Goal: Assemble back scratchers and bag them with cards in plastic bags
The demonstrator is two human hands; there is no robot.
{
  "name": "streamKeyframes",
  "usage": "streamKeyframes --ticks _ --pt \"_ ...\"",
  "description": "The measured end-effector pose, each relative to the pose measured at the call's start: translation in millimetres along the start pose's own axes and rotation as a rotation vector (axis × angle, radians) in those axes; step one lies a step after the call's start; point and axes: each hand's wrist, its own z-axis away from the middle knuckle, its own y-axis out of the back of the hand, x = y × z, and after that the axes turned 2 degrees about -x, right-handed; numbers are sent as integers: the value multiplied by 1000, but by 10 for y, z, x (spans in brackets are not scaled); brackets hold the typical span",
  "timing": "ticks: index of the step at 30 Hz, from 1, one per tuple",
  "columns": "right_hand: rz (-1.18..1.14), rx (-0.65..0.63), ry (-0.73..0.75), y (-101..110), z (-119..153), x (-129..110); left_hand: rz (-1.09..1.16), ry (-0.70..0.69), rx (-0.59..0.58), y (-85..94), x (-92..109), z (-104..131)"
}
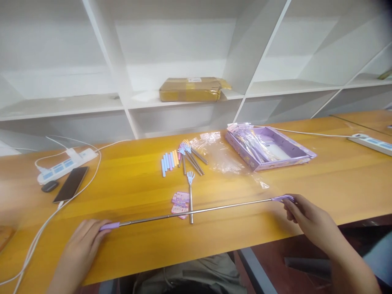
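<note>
The long, thin metal back scratcher is silver along its length and lilac at both ends. The short, slim plastic tubes are blue, lilac and pale orange; the shallow rectangular box is light purple, the wooden counter yellow-brown with streaked grain.

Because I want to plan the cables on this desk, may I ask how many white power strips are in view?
2. One power strip lies at left, beside the phone; another power strip lies at the far right, cut off by the picture's edge.

A back scratcher — purple grip left, purple claw right, silver rod extended — stretches straight crosswise.
</note>
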Motion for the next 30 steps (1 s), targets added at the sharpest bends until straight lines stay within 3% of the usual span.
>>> streamKeyframes --ticks 7,13,18,24,30 --pt "54 78 -43 -9 42 82 8 21 19 13 131 56" --pt "-52 -70 31 21 -162 66 -50 -100 -7 119 160 56" --pt "-92 -53 48 100 -342 -31 -92 -156 22 178 230 16" --pt "-69 -116 124 101 -244 -165 -128 -202 21 182 250 -40" --pt "-96 -26 153 3 -145 -198 -166 -194 61 234 285 -95"
